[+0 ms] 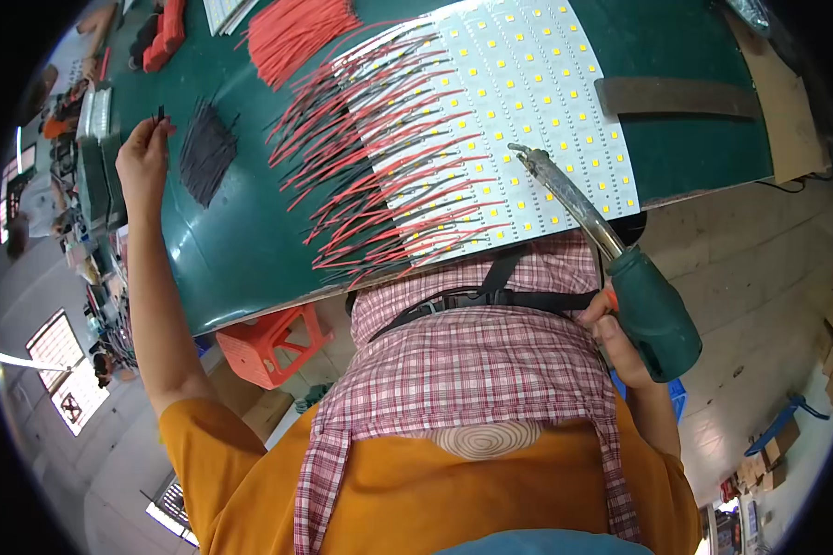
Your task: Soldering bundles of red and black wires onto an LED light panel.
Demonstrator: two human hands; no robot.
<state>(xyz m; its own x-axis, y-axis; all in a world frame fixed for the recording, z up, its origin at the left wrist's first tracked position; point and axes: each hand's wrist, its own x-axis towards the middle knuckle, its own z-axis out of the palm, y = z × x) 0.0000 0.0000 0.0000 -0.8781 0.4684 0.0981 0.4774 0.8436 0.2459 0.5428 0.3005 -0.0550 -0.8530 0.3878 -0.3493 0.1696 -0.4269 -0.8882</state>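
My right hand (623,347) is wrapped round the green handle of a large soldering iron (655,314). Its metal shaft slants up and left, with the tip over the white LED board (537,102) dotted with yellow chips. Rows of red and black wires (389,166) stick out along the board's left part. Off to the left, my left hand (142,165) is closed in a pinch, and a small dark piece shows at its fingertips, too small to name. Just right of that hand lies a pile of black wires (207,153).
A bundle of red wires (296,35) lies at the back of the green table (227,250). Beyond the board on the right sits a dark flat strip (680,98). Below the front edge stands a red plastic stool (270,347). Other people are at the far left.
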